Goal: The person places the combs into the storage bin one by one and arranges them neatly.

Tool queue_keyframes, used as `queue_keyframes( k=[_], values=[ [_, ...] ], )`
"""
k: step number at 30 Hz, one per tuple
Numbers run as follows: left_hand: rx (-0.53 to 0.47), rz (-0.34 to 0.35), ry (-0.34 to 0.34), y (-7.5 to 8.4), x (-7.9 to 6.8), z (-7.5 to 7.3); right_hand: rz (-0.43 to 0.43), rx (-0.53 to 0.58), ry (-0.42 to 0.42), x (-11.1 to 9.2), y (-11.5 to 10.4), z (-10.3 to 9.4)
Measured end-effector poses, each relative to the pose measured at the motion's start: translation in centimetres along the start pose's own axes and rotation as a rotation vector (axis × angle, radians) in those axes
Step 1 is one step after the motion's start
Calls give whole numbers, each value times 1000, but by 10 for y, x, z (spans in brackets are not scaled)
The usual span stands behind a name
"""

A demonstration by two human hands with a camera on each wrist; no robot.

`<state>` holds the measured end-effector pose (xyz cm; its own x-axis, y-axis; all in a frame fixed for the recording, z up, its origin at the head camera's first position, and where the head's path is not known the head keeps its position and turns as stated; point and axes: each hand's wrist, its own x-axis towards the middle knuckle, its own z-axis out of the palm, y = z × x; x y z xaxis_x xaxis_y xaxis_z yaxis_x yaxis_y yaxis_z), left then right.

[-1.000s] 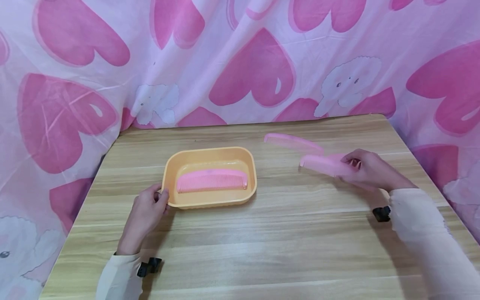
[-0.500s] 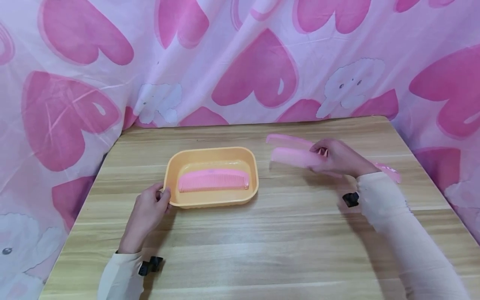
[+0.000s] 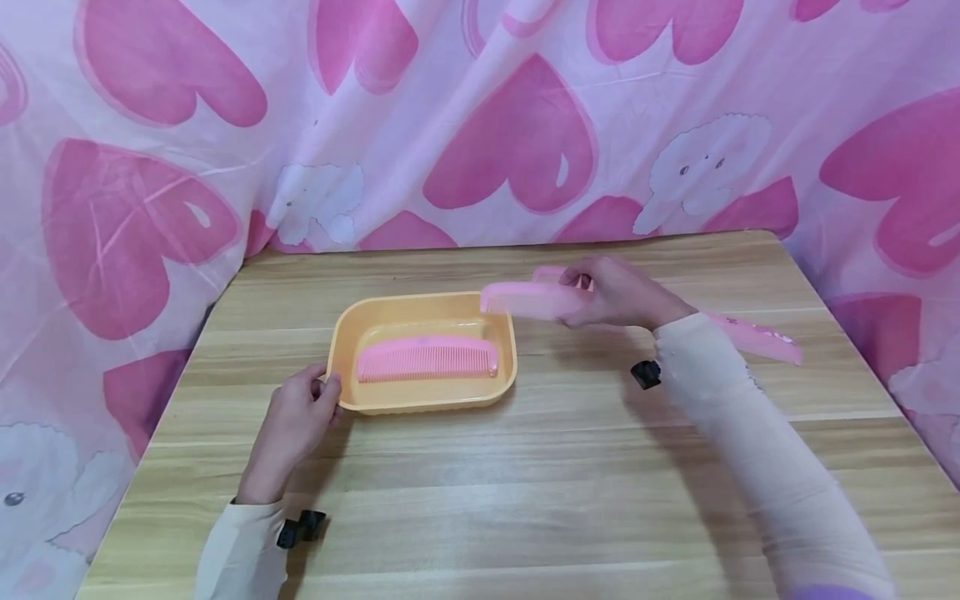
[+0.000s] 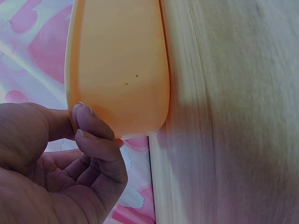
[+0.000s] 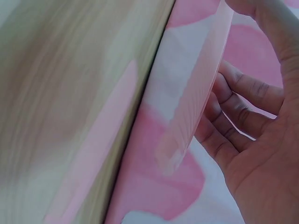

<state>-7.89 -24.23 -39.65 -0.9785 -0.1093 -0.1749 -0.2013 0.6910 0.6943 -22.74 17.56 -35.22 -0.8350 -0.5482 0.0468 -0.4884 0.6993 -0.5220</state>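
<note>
My left hand [image 3: 296, 425] pinches the left front corner of a yellow-orange plastic tray [image 3: 512, 362]; in the left wrist view its fingertips [image 4: 88, 116] are at the wall. Inside that tray lies a pink comb [image 3: 426, 354], teeth toward me. A second pink comb [image 3: 525, 298] is in my right hand [image 3: 618, 292], pinched near one end, its free end over the tray's back right corner. The right wrist view shows this held comb [image 5: 201, 88] raised above the table, with curled fingers [image 5: 252, 91] beside it.
Behind my right hand another pink comb [image 3: 546, 272] lies on the table, mostly hidden. Partly covered by the right sleeve [image 3: 720, 392], one more pink comb [image 3: 761, 337] with a printed pattern lies further right. A heart-print curtain [image 3: 502, 142] hangs behind the wooden table [image 3: 480, 500].
My right hand has carried its comb leftward and up from the table's right side to the tray's back right corner, uncovering the patterned comb. The left hand stays on the tray.
</note>
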Motion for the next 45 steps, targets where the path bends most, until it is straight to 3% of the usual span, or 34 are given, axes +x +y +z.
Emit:
queue_keyframes(
  k=[9, 16, 25, 33, 45],
  values=[
    [5, 15, 6, 0, -1, 0, -148, -13, -48, 30, -37, 15],
    [5, 6, 5, 2, 0, 0, -164, -10, -107, 49, -68, 32],
    [8, 17, 10, 1, -1, 1, -176, -97, -152, 62, -102, 54],
    [0, 1, -2, 1, 0, 1, -161, -129, -213, 67, -115, 75],
    [-5, -15, -9, 2, 0, 1, -134, -177, -211, 73, -115, 101]
  ],
)
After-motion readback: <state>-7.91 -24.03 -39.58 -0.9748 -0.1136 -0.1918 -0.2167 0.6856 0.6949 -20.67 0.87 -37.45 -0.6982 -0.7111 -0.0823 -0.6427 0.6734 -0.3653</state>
